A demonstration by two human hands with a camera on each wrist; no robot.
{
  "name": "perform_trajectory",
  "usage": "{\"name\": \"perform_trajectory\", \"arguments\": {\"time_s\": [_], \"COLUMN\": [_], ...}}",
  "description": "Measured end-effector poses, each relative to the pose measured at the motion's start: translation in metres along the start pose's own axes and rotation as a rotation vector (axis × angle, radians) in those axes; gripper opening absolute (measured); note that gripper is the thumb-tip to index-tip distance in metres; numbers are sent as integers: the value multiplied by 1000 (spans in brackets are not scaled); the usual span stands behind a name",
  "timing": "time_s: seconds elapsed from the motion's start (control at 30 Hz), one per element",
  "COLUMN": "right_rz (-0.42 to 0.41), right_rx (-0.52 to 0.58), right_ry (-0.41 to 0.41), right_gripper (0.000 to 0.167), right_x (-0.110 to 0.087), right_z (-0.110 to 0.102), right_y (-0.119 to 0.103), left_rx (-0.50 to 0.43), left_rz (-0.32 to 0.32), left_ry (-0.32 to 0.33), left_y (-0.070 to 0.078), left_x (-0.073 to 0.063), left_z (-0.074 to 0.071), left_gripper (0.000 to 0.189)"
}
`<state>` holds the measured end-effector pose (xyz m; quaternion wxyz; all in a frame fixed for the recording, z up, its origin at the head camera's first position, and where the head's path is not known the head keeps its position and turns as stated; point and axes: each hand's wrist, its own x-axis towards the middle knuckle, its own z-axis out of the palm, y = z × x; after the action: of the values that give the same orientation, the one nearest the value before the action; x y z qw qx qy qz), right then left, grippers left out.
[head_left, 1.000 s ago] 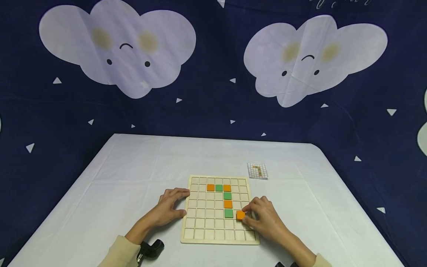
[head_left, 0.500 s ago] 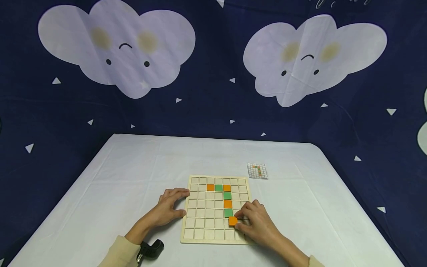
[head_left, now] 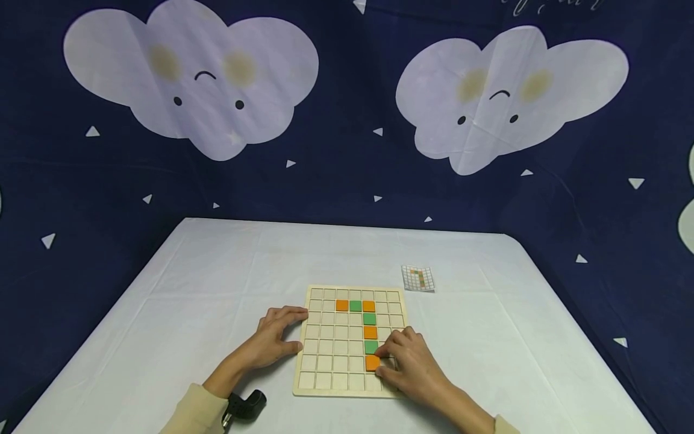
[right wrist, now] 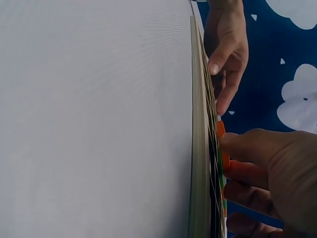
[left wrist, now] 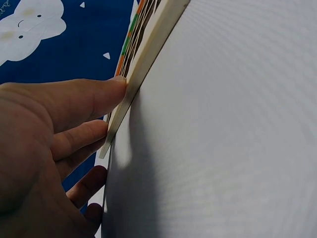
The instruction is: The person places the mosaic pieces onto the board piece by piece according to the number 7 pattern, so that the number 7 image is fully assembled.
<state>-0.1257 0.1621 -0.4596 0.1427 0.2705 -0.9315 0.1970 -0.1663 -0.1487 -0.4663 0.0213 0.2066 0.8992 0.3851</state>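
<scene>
A wooden grid board lies on the white table in the head view. My right hand is over its right side, with thumb and forefinger at an orange square tile. This tile sits just below a green tile in the same column; in the right wrist view the thumb and finger pinch the orange tile, which stands a little proud of the board. My left hand touches the board's left edge with thumb and fingertips, fingers extended. Other orange and green tiles alternate in a bent line above.
A small printed card with a grid and coloured squares lies beyond the board's upper right corner. Near my left wrist is a black device. A dark blue cloth with clouds hangs behind the table.
My right hand has carried the orange tile leftward and slightly down, from right of the green tile to the cell just below it. My left hand stays at the board's edge.
</scene>
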Motion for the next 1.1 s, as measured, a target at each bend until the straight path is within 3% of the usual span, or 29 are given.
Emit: {"name": "perform_trajectory", "arguments": {"time_s": [0.63,1.1], "right_rz": [-25,27], "right_rx": [-40,11], "right_ry": [9,29], "right_gripper": [22,22], "right_x": [0,1], "right_z": [1,-7], "right_y": [-1,7], "left_rx": [5,19], "left_rz": [-3,4], "left_ry": [2,7], "left_y": [0,2], "left_x": [0,1], "left_z": [1,1], "left_gripper": [56,56]}}
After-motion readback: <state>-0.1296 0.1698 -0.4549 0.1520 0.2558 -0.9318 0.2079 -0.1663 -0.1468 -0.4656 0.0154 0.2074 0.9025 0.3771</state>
